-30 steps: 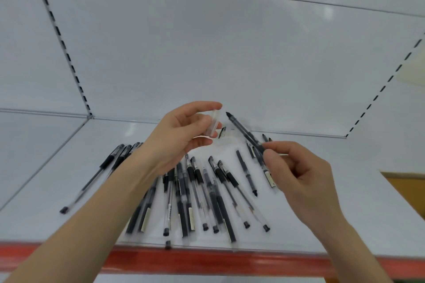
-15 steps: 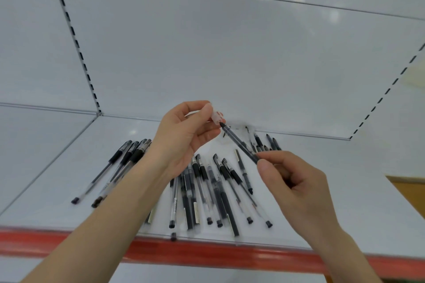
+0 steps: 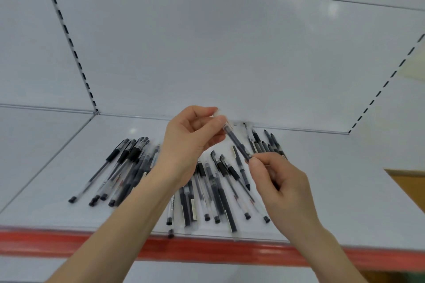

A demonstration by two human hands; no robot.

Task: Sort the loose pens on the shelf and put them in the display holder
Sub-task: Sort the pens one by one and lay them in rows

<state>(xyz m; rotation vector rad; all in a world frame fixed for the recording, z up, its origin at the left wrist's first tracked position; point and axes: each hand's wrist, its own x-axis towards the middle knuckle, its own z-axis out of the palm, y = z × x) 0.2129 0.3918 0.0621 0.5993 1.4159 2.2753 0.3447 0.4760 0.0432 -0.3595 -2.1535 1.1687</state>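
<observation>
Step in hand: capping one pen (image 3: 236, 143) before sorting it. The left hand (image 3: 190, 142) was curled, thumb + forefinger pinching a clear cap (image 3: 221, 115) at the pen's upper end. Cap looked to be on the tip, but can't tell if fully seated. The right hand (image 3: 282, 188) was closed in a fingertip pinch on the pen's lower barrel. Pen was tilted, held in the air above the shelf (image 3: 345, 190), not touching it.

The loose pens (image 3: 226, 197) lay fanned across the shelf under both hands, w/ one bunch at left (image 3: 128, 161) and another near the back wall at right (image 3: 262, 145). A few ends sat near the red front lip (image 3: 230, 250). The display holder wasn't in view.

Judgement: early in the task, since most pens lay unsorted. Next move prob needs the cap pushed straight along the barrel till it seats, w/ the right hand bracing, then the pen carried to the holder, wherever that is. Risk: a skewed cap, or a forearm nudging pens off the lip
</observation>
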